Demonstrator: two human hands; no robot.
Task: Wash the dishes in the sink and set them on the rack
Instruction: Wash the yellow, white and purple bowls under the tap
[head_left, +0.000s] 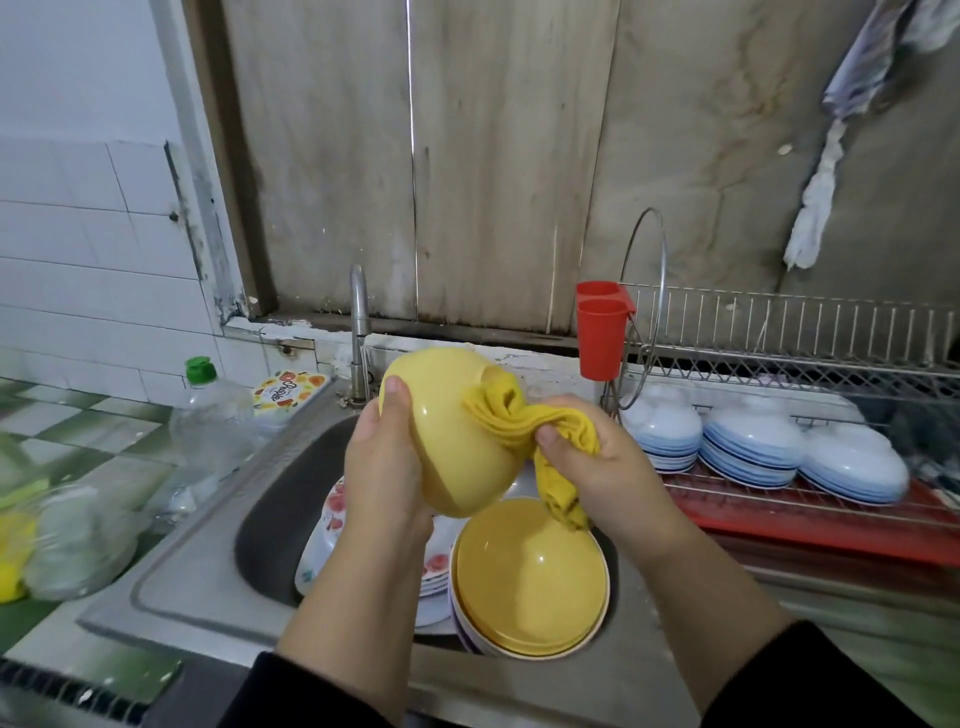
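Gripping a yellow bowl (457, 447) above the sink (208, 566), the left hand (387, 462) curls closed around its rim, thumb on the outside; the right hand (592, 467) is clenched on a yellow cloth (514, 415) pressed against the bowl's underside.

home kitchen, modest and worn. steel sink (208, 545) set in a counter, single faucet (358, 332) behind it. white wall tiles (78, 249) at left, stained boards (415, 156) behind the sink. wire dish rack (810, 332) at right holds stacked blue-rimmed bowls (753, 447), with a red cup (600, 338) hung at its end. clear soap bottle (213, 415) beside the sink.
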